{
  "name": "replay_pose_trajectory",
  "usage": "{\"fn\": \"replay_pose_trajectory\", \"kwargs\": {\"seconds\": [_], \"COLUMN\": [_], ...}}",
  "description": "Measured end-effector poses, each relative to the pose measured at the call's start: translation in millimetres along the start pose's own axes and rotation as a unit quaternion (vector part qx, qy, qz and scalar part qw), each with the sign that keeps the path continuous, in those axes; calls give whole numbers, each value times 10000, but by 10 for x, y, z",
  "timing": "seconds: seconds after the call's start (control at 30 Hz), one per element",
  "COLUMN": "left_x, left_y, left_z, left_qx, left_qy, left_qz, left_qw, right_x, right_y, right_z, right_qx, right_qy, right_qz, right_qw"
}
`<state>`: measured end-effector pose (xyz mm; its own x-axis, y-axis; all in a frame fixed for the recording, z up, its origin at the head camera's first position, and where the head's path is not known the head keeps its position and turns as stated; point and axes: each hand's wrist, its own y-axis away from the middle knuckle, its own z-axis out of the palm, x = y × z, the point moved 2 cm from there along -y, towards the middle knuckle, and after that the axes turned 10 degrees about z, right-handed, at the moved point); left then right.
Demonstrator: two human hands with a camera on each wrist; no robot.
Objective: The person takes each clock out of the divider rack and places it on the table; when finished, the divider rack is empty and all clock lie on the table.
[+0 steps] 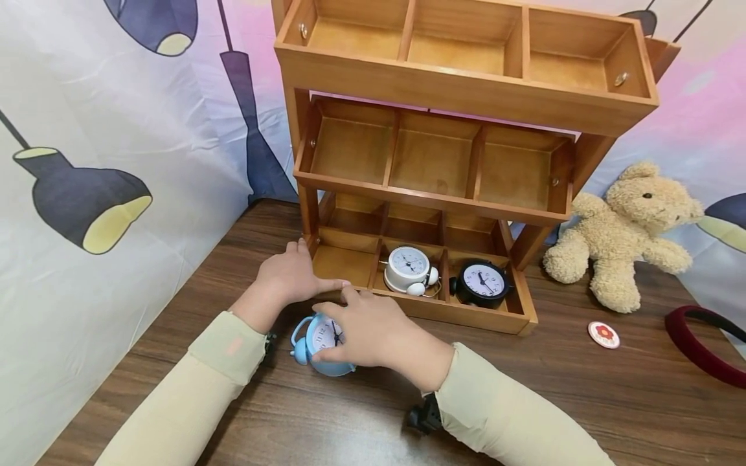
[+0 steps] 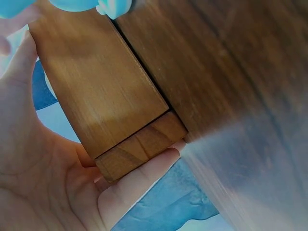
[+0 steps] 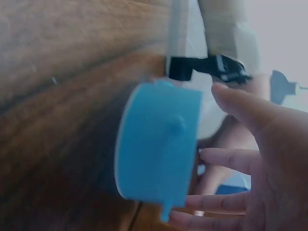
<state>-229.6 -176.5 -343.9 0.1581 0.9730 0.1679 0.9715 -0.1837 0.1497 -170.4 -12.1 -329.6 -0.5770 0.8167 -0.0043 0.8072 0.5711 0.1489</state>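
Observation:
A blue alarm clock (image 1: 331,369) lies at the table's front-left part, face up, with its bells toward the left. Over its face reaches my right hand (image 1: 373,330), thumb and fingers spread; the right wrist view shows the side of the clock (image 3: 156,144) and my hand (image 3: 269,163) apart from its rim at the thumb. My left hand (image 1: 285,275) rests at the front left corner of the wooden shelf (image 1: 466,318), thumb stretched along the front rim. In the left wrist view, straight fingers of that hand (image 2: 53,168) lie along the shelf's end (image 2: 142,147).
A white alarm clock (image 1: 409,265) stands in the bottom tier's middle compartment, a black one (image 1: 482,283) in the right one. Two more tiers rise above. To the right are a teddy bear (image 1: 623,239), a round flower badge (image 1: 603,334) and a dark red headband (image 1: 693,346).

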Motion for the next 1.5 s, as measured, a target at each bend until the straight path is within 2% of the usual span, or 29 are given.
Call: {"fn": "replay_pose_trajectory", "kwargs": {"seconds": [0.2,0.3,0.53,0.67,0.8,1.03,1.5], "left_x": [0,1,4,0,1,-4,-1], "left_y": [6,7,3,-3,-11,-11,1], "left_z": [-14,-12,1,11,14,14,9], "left_qx": [54,23,-16,-12,-7,-3,28], "left_qy": [16,24,69,76,65,70,80], "left_qz": [27,15,-24,-32,-21,-23,-25], "left_qw": [10000,10000,10000,10000,10000,10000,10000], "right_x": [230,375,742,929,1064,1146,1153], "right_y": [35,33,-46,-116,-169,-218,-316], "right_z": [-140,-201,-244,-172,-77,11,132], "right_qx": [161,364,936,947,758,512,692], "right_qy": [-247,-479,-803,-911,-990,-1110,-843], "right_qz": [154,269,920,1389,1728,2097,2288], "right_qw": [9994,9978,9881,9816,9770,9701,9674]}}
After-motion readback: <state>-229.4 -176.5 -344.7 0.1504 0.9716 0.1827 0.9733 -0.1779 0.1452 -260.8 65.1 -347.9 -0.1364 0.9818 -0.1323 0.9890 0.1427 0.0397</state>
